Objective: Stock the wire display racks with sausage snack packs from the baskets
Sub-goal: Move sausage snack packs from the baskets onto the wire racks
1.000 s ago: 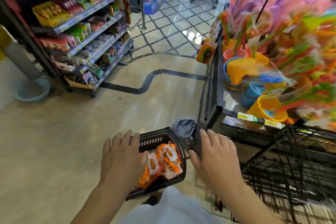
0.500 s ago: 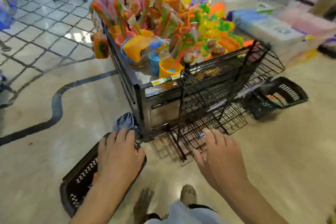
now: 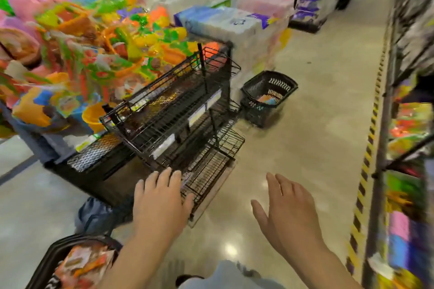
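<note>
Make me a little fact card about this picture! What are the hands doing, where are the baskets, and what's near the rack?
Place: shop aisle with a shiny floor
Left hand: open, holds nothing, at the low front corner of the wire rack; cannot tell if it touches
Right hand: open, holds nothing, above the floor
Near basket: bottom left, orange snack packs inside
Far basket: on the floor past the rack, something colourful inside, blurred
Behind the rack: heap of bright plastic toys

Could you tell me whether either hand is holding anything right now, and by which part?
Nothing is held: the left hand and the right hand are both open, fingers straight, near the wire rack.
</note>
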